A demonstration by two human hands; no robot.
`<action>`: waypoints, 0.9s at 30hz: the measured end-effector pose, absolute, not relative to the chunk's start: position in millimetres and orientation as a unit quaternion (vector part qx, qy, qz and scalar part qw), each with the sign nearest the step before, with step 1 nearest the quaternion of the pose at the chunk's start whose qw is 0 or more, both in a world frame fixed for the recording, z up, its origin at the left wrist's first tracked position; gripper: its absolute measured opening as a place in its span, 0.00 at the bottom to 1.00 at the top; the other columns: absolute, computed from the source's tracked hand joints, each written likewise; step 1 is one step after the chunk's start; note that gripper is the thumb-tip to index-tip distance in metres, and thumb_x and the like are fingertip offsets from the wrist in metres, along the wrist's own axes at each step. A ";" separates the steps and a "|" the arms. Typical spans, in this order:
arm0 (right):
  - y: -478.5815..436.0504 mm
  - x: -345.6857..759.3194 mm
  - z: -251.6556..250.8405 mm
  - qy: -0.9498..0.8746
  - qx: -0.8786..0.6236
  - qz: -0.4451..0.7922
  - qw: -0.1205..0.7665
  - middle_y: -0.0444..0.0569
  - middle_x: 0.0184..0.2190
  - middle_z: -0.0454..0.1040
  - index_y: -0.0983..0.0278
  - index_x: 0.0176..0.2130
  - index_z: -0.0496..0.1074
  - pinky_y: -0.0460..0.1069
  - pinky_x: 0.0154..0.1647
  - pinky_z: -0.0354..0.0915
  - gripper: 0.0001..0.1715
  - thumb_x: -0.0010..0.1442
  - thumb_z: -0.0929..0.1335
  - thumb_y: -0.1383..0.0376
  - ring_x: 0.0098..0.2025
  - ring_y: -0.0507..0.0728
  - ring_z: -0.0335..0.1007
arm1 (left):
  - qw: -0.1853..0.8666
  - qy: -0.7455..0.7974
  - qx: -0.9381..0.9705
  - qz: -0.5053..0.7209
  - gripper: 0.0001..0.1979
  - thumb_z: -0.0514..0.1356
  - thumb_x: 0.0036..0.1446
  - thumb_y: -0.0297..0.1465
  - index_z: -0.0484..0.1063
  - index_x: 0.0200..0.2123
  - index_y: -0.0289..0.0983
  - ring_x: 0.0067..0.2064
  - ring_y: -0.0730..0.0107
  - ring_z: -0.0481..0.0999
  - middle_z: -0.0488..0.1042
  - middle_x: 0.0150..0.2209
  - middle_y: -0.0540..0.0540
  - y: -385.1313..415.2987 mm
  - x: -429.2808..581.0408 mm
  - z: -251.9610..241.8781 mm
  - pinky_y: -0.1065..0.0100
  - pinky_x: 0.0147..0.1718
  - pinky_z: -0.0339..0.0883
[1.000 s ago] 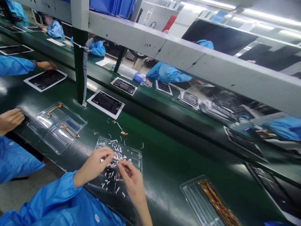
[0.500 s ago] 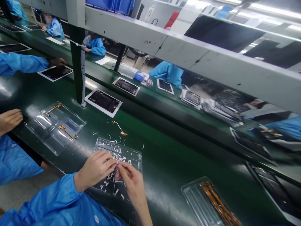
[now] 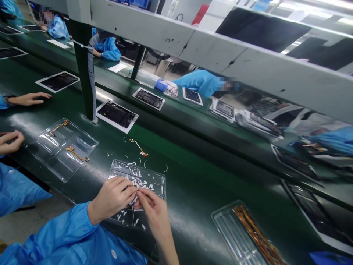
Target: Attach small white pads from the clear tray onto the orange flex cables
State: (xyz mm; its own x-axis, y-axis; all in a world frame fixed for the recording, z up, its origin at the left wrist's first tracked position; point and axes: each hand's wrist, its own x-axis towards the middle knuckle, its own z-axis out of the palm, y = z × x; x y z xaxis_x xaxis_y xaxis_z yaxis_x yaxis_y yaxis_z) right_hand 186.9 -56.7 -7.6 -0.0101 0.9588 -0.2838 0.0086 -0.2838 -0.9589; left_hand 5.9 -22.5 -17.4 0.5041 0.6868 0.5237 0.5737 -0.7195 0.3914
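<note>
My left hand (image 3: 113,198) and my right hand (image 3: 154,210) meet fingertip to fingertip over a clear plastic tray (image 3: 165,182). Both are closed in a pinch. A little white shows at the fingertips, but what they hold is mostly hidden and too small to name. Scraps of white backing strip (image 3: 143,227) lie scattered in the tray. Just beyond it, on the green work surface, rests an orange and white flex cable (image 3: 139,147) among thin curved white slivers (image 3: 166,168).
Left stands another clear tray (image 3: 66,178) with two flex cables (image 3: 76,154). At lower right, a tray (image 3: 220,224) holds a bundle of orange flex cables (image 3: 255,233). Black device panels (image 3: 117,115) lie along the far side by a post (image 3: 82,73). A co-worker's hands (image 3: 30,99) are at left.
My hands stay pinched together in nearly the same place. The co-worker's far hand at left has drawn back from the black panel. The view has shifted slightly.
</note>
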 end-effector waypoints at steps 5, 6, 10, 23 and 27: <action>-56.9 180.3 -5.2 -0.447 -0.558 0.567 0.409 0.49 0.26 0.76 0.66 0.44 0.81 0.51 0.35 0.75 0.25 0.59 0.74 0.49 0.29 0.56 0.74 | 0.086 0.364 0.864 0.337 0.07 0.57 0.70 0.29 0.72 0.48 0.37 0.40 0.63 0.78 0.80 0.42 0.45 -22.7 1.7 -19.8 0.62 0.37 0.70; -57.6 178.9 -4.6 -0.453 -0.557 0.564 0.408 0.48 0.27 0.76 0.66 0.45 0.80 0.50 0.35 0.75 0.25 0.59 0.74 0.49 0.29 0.56 0.74 | 0.083 0.362 0.865 0.337 0.07 0.57 0.70 0.29 0.72 0.48 0.37 0.39 0.63 0.78 0.80 0.41 0.46 -22.9 0.9 -20.1 0.62 0.37 0.70; -60.5 177.4 -3.4 -0.467 -0.559 0.549 0.410 0.51 0.32 0.78 0.65 0.46 0.80 0.50 0.38 0.74 0.25 0.59 0.74 0.49 0.33 0.57 0.76 | 0.071 0.362 0.863 0.344 0.07 0.58 0.68 0.27 0.73 0.47 0.37 0.39 0.63 0.78 0.79 0.41 0.46 -23.4 1.5 -22.0 0.62 0.36 0.69; -60.8 176.2 0.0 -0.468 -0.574 0.539 0.401 0.54 0.34 0.80 0.66 0.43 0.80 0.51 0.39 0.74 0.25 0.59 0.74 0.47 0.34 0.59 0.77 | 0.064 0.385 0.850 0.355 0.03 0.60 0.64 0.24 0.71 0.40 0.38 0.37 0.62 0.76 0.77 0.37 0.47 -25.0 1.4 -21.8 0.63 0.35 0.66; -62.2 176.1 1.4 -0.476 -0.580 0.529 0.397 0.55 0.35 0.80 0.66 0.44 0.80 0.52 0.39 0.74 0.26 0.58 0.74 0.47 0.35 0.60 0.78 | 0.060 0.395 0.848 0.347 0.04 0.60 0.62 0.24 0.69 0.39 0.38 0.36 0.61 0.74 0.75 0.34 0.48 -26.0 4.5 -23.3 0.62 0.33 0.67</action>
State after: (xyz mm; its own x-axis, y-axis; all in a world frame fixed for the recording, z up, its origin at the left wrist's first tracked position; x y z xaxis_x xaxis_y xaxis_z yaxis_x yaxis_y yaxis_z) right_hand 176.1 -62.2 1.4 -0.0119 0.9718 -0.2354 0.1311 -0.2319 -0.9639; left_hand 4.5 -26.0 -23.3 0.4463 0.7126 0.5413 0.6291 -0.6800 0.3765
